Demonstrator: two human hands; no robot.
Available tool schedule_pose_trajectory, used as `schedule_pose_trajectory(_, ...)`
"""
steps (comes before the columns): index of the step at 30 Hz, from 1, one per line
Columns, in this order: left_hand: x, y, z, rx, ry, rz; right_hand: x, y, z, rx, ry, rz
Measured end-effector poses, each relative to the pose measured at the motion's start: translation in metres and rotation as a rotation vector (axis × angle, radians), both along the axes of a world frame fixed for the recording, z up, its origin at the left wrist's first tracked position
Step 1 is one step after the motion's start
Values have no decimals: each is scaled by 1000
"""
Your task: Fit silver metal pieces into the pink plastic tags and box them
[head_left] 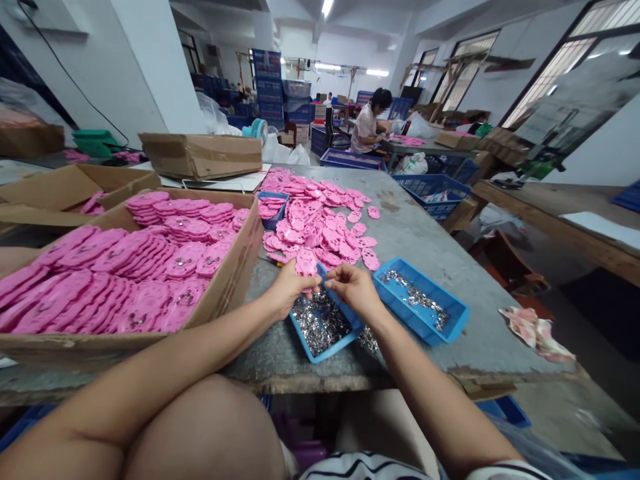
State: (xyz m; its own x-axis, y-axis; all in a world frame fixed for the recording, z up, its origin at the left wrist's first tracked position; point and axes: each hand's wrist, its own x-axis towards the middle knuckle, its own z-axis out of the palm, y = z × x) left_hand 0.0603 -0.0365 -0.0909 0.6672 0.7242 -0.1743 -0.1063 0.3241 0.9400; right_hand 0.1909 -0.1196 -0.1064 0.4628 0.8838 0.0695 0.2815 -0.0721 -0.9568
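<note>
Two hands at work on the grey table (425,223); taking the hands as clock ctr, 12 = straight ahead of the worker. L hand (287,290): thumb & fingers closed on one pink piece (306,262), flat, held up at the far L corner of a blue tray (330,355). R hand (353,287): thumb & fingertips drawn tog. in a pinch just beside L hand, over same tray; can't tell if a small part is btwn them.

That tray sits at 6, right below the hands, w/ lots of small shiny metal bits (320,327) in it. More loose bits on the table at approx 4, against the tray's R side. 2nd tray (453,331), also blue, at 3: fewer bits, bare patches of floor showing.

At 12, big loose pile (325,223) of similar pink pieces, spread toward 1. Small dark-blue bin (270,223) at 11, pink pieces in it, pile right up against it. At 9, cardboard box (235,280) w/ pink pieces stacked in rows; some show metal bits on top. Another carton (200,157) at 10, further back. Crumpled cloth (537,333) at approx 4, nr table edge. Co-worker (365,130) at 1, well off, seated at another table.
</note>
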Motion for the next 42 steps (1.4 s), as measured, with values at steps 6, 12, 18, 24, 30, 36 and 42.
schedule_pose_trajectory(6, -2, -1, 0, 54, 15, -103, -5, -2, 7, 19, 38, 8)
schedule_pose_trajectory(12, 0, 2, -3, 62, 18, -103, -9, -1, 13, -1, 76, 39)
schedule_pose_trajectory(18, 1, 0, 1, 78, 29, -44, -13, 0, 14, -9, 143, -2)
schedule_pose_trajectory(24, -1, -1, 4, 55, -63, -16, -14, 0, 11, 34, 340, -5)
schedule_pose_trajectory(30, 2, -1, 13, -186, -313, -85, -14, -1, 12, 163, 493, -73)
schedule_pose_trajectory(36, -2, -4, 14, -225, -456, -160, -15, 1, 13, 325, 351, -196)
schedule_pose_trajectory(42, -9, -7, 16, -151, -424, -160, -16, -3, 19, 326, 324, -109)
